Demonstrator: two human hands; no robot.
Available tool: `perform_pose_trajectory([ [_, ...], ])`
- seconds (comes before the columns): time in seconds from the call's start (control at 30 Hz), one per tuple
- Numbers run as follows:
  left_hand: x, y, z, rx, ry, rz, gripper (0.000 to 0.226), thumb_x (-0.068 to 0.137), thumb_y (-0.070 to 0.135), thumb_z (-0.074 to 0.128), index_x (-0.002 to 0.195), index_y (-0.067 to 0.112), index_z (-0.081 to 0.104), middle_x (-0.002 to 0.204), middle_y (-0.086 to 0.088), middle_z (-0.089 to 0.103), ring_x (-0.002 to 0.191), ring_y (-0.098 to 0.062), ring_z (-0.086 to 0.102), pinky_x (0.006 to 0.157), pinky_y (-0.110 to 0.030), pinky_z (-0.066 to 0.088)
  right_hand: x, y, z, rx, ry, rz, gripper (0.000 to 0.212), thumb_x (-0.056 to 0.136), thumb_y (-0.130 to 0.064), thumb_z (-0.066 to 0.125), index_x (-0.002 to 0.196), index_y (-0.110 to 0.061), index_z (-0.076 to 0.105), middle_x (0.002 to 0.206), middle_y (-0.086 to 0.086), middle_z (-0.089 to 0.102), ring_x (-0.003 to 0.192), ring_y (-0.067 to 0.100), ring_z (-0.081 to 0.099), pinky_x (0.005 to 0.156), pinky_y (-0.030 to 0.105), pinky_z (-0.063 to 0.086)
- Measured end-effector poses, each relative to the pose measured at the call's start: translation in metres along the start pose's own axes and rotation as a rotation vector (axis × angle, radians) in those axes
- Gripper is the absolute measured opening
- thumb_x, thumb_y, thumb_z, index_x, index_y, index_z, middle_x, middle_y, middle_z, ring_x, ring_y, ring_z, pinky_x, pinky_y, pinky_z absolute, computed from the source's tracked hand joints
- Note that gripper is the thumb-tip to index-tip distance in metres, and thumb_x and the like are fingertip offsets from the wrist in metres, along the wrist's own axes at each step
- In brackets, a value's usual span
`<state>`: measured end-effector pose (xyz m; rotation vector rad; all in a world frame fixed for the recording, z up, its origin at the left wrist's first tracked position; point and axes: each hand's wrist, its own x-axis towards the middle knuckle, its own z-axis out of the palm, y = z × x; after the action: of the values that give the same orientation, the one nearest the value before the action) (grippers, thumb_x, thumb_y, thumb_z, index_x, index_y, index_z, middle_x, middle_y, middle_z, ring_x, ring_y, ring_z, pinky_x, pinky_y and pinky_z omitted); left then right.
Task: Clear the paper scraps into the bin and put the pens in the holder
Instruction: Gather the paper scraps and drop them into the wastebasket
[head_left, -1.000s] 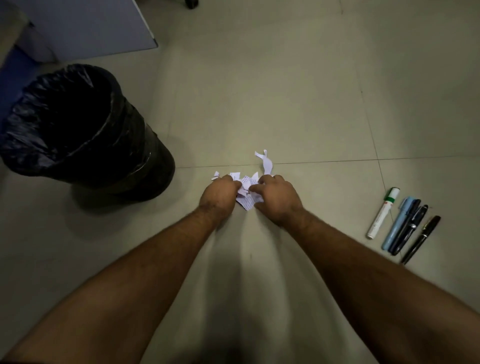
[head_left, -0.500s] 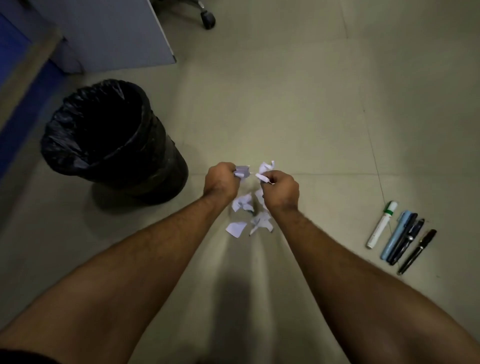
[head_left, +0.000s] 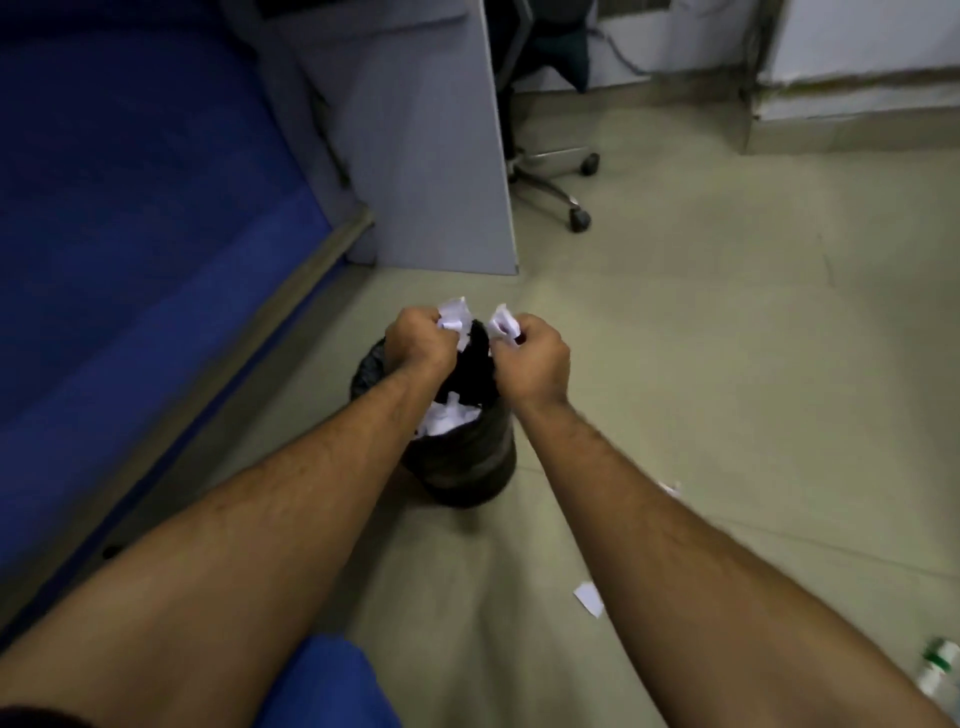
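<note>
Holding two wads over the black-lined bin (head_left: 462, 467): left hand (head_left: 418, 345) has its fingers curled tight on a bunch of paper scraps (head_left: 451, 319), right hand (head_left: 530, 364) is clamped on a second bunch (head_left: 505, 325). Both fists sit above the bin mouth, toward its 12 o'clock edge, with white paper already inside (head_left: 447, 415) at the 6 o'clock side. Step in hand, by my read: the drop. To do it clean, keep both fists centred over the opening, not out over the far rim, lower them close to the liner, then spread the fingers and let the bits fall straight; light scraps drift, so a high release will likely scatter them. Shake off any that cling to the palms. Not done after that: one loose scrap (head_left: 588, 598) lies on the tile at 5 o'clock from the bin, and another small white bit (head_left: 670, 488) at about 3 o'clock, partly hidden by the right forearm. A white marker with green band (head_left: 937, 670) shows at the frame's 4 o'clock edge; other pens and the holder are not in view.
</note>
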<state>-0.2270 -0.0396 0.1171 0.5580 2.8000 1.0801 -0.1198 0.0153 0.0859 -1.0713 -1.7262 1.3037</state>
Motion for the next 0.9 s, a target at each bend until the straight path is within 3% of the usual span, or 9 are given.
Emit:
perform_pose_trajectory([
  [0.13, 0.031, -0.051, -0.012, 0.164, -0.071, -0.124, 0.037, 0.079, 0.037, 0.069, 0.107, 0.014, 0.072, 0.11, -0.014, 0.07, 0.098, -0.033, 0.067, 0.077, -0.03, 0.051, -0.009, -0.009, 0.055, -0.307, -0.194, -0.168, 0.014, 0.088, -0.018, 0.058, 0.088, -0.015, 0.071, 0.089, 0.007, 0.073, 0.079, 0.025, 0.064, 0.064, 0.025, 0.038],
  [0.23, 0.041, -0.076, -0.007, 0.187, -0.121, -0.122, 0.034, 0.08, 0.037, 0.071, 0.103, 0.013, 0.073, 0.106, -0.012, 0.071, 0.096, -0.033, 0.066, 0.071, -0.027, 0.045, -0.003, -0.002, 0.082, -0.644, -0.381, -0.188, 0.01, 0.087, -0.017, 0.061, 0.093, -0.014, 0.069, 0.093, 0.009, 0.071, 0.089, 0.029, 0.067, 0.065, 0.031, 0.046],
  [0.3, 0.043, -0.085, -0.004, 0.167, -0.109, -0.092, 0.025, 0.082, 0.026, 0.067, 0.103, 0.014, 0.072, 0.106, -0.01, 0.071, 0.096, -0.032, 0.066, 0.073, -0.026, 0.046, 0.003, 0.001, 0.084, -0.734, -0.413, -0.177, 0.018, 0.085, -0.022, 0.065, 0.1, -0.012, 0.068, 0.099, 0.01, 0.071, 0.094, 0.03, 0.067, 0.072, 0.034, 0.052],
  [0.43, 0.037, -0.079, 0.002, 0.1, -0.122, 0.078, 0.032, 0.078, 0.011, 0.066, 0.108, 0.021, 0.07, 0.107, -0.004, 0.072, 0.1, -0.025, 0.066, 0.085, -0.027, 0.052, 0.01, -0.001, 0.059, -0.56, -0.251, -0.144, 0.028, 0.08, -0.017, 0.064, 0.108, -0.015, 0.07, 0.104, 0.007, 0.073, 0.097, 0.028, 0.067, 0.079, 0.03, 0.051],
  [0.63, 0.003, -0.007, 0.044, -0.031, -0.262, 0.324, 0.022, 0.08, 0.012, 0.062, 0.096, 0.02, 0.074, 0.095, -0.002, 0.074, 0.091, -0.021, 0.068, 0.083, -0.031, 0.055, 0.025, 0.017, 0.008, -0.277, 0.093, 0.049, 0.022, 0.085, -0.019, 0.059, 0.103, -0.02, 0.071, 0.096, 0.002, 0.075, 0.094, 0.025, 0.067, 0.08, 0.027, 0.048],
  [0.73, -0.022, 0.019, 0.084, -0.05, -0.323, 0.348, 0.026, 0.081, 0.009, 0.059, 0.103, 0.02, 0.07, 0.095, -0.004, 0.072, 0.089, -0.023, 0.066, 0.078, -0.028, 0.054, 0.027, 0.049, -0.033, -0.22, 0.222, 0.13, 0.023, 0.087, -0.017, 0.057, 0.105, -0.018, 0.07, 0.094, 0.001, 0.074, 0.093, 0.023, 0.067, 0.08, 0.026, 0.047],
  [0.8, -0.048, 0.021, 0.12, -0.044, -0.368, 0.336, 0.028, 0.082, 0.008, 0.058, 0.104, 0.019, 0.07, 0.099, -0.005, 0.072, 0.091, -0.023, 0.066, 0.075, -0.023, 0.049, 0.023, 0.085, -0.061, -0.254, 0.238, 0.171, 0.024, 0.087, -0.017, 0.056, 0.107, -0.017, 0.07, 0.096, 0.002, 0.074, 0.094, 0.024, 0.067, 0.081, 0.026, 0.046],
  [0.9, -0.088, -0.004, 0.177, 0.005, -0.511, 0.288, 0.03, 0.083, 0.014, 0.061, 0.111, 0.019, 0.066, 0.104, -0.004, 0.07, 0.098, -0.023, 0.065, 0.082, -0.025, 0.051, 0.014, 0.158, -0.098, -0.404, 0.124, 0.252, 0.028, 0.086, -0.023, 0.06, 0.113, -0.02, 0.068, 0.108, 0.006, 0.07, 0.101, 0.026, 0.065, 0.084, 0.029, 0.047],
])
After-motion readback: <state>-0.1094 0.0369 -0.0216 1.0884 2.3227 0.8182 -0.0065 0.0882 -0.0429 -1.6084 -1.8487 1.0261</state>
